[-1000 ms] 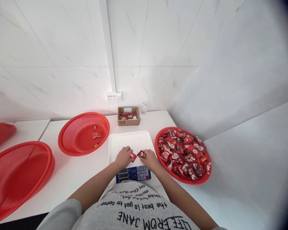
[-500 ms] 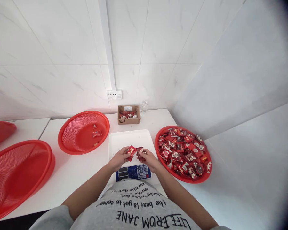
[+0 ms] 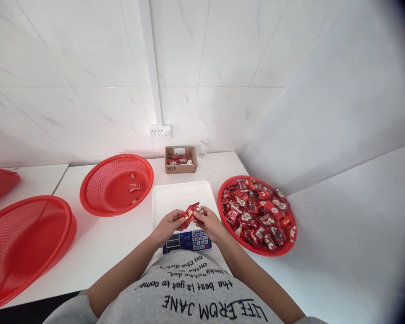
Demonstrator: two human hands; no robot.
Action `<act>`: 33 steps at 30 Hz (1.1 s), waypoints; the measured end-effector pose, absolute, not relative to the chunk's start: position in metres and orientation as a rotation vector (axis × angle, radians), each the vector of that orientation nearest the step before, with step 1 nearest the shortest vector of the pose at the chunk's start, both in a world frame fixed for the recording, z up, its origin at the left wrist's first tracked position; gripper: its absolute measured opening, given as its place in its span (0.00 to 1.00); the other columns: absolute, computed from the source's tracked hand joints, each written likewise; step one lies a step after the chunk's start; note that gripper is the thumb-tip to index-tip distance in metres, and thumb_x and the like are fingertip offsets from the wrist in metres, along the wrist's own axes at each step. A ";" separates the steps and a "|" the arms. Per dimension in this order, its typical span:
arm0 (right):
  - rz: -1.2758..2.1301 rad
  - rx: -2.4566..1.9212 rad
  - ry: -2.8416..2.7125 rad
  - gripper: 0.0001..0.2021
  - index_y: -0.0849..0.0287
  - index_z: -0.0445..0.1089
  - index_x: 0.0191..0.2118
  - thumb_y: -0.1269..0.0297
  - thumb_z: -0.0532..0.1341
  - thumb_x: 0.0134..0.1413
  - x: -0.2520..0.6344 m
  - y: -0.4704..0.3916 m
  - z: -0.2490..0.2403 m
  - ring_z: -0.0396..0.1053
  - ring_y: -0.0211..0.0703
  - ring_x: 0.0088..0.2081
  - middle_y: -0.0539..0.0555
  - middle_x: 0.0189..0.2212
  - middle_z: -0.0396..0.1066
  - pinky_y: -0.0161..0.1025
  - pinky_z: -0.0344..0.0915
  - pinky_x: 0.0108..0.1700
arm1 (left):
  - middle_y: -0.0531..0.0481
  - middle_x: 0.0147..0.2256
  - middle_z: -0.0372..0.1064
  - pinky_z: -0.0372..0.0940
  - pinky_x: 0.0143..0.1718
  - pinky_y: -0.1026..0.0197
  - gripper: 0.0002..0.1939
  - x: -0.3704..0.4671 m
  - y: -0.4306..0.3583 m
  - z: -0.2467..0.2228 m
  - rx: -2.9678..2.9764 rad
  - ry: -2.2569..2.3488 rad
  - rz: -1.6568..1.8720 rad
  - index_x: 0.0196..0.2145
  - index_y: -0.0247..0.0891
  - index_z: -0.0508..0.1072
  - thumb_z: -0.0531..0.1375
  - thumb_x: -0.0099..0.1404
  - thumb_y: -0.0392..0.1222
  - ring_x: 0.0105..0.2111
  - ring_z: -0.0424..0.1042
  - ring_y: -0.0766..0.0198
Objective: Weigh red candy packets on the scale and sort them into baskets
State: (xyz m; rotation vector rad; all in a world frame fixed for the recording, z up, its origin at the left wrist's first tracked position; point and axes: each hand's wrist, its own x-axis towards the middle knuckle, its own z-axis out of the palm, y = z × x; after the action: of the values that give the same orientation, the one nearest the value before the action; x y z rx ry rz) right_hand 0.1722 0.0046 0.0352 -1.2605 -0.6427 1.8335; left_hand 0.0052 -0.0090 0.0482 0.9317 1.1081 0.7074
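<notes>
My left hand (image 3: 170, 224) is closed on a bright red candy packet (image 3: 188, 216) with yellow lettering. A darker red candy packet (image 3: 199, 208) with pale print is pinched in my right hand (image 3: 209, 223). The two packets meet and overlap between my fingers, over the front of the white pan (image 3: 181, 193) of a weighing scale. Below my hands shows the scale's blue panel (image 3: 185, 241) with its keys and displays, partly covered by my left hand and wrist.
On the right, a red basket (image 3: 222, 216) is heaped with wrapped candies. Another red basket (image 3: 101, 184), back left, holds a few packets; a larger red basket (image 3: 27, 243) stands nearer. Against the wall are a cardboard box (image 3: 181, 169) of packets and a clear plastic bottle (image 3: 203, 147).
My hands have come closer together, bringing the two packets from side by side into overlap. The view has shifted slightly; the baskets, box and scale stay in place.
</notes>
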 end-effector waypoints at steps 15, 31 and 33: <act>1.828 -1.255 -0.696 0.20 0.57 0.65 0.35 0.57 0.69 0.34 0.169 0.002 0.050 0.65 0.32 0.26 0.48 0.28 0.69 0.33 0.62 0.31 | 0.48 0.35 0.68 0.60 0.35 0.62 0.20 0.003 -0.009 0.066 0.861 1.055 0.674 0.39 0.35 0.70 0.62 0.53 0.51 0.31 0.65 0.67; 1.775 -1.295 -0.842 0.21 0.60 0.68 0.32 0.50 0.68 0.35 0.169 0.002 0.059 0.66 0.35 0.28 0.50 0.28 0.70 0.35 0.63 0.33 | 0.51 0.30 0.67 0.61 0.31 0.62 0.24 0.001 -0.009 0.066 0.909 1.182 0.775 0.48 0.38 0.66 0.61 0.55 0.48 0.26 0.66 0.68; 1.785 -1.304 -0.895 0.19 0.60 0.67 0.30 0.49 0.67 0.37 0.168 0.000 0.059 0.65 0.34 0.26 0.49 0.25 0.68 0.33 0.61 0.31 | 0.50 0.30 0.68 0.62 0.33 0.62 0.22 0.003 -0.009 0.069 0.908 1.182 0.762 0.46 0.36 0.68 0.60 0.55 0.48 0.27 0.66 0.68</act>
State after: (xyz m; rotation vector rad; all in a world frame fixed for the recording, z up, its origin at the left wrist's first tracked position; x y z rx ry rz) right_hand 0.1677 -0.0001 0.0591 -1.3038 -0.8954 1.7846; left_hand 0.0031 -0.0087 0.0686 0.9078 1.1818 0.7619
